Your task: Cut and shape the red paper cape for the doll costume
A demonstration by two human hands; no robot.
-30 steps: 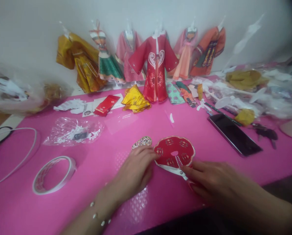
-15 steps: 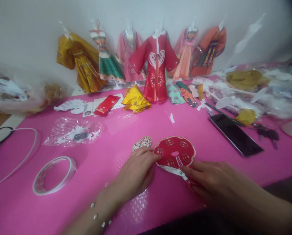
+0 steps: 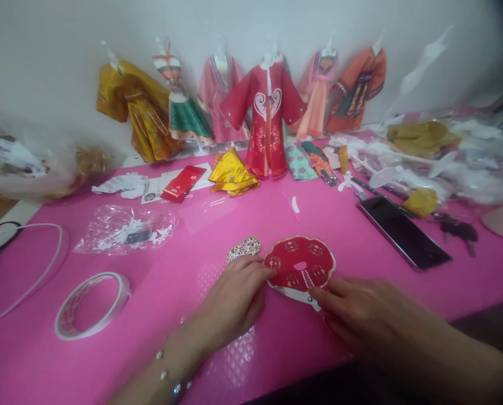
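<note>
A red scalloped doll's collar (image 3: 300,252) with gold motifs and a pale beaded edge lies on the pink table. At its left edge are the curled fingers of my left hand (image 3: 238,284), gripping it. My right hand (image 3: 356,309) holds a pair of scissors (image 3: 295,295) by the handles, which are mostly hidden in the fingers. The silvery blades lie along the collar's near edge and point left. Just behind my left hand is a small oval piece covered in multicoloured beads (image 3: 245,247).
A roll of tape (image 3: 122,292) lies at left, near a clear bag of white pieces (image 3: 133,233). A phone (image 3: 403,233) and keys (image 3: 457,229) are at right. Dressed doll stands, including a red robe (image 3: 257,135), line the wall. Plastic bags (image 3: 483,152) pile up behind the phone.
The scissors' handles are now more covered by my right hand, and the blades look closer together. My left hand stays at the collar. The whole view has shifted very slightly.
</note>
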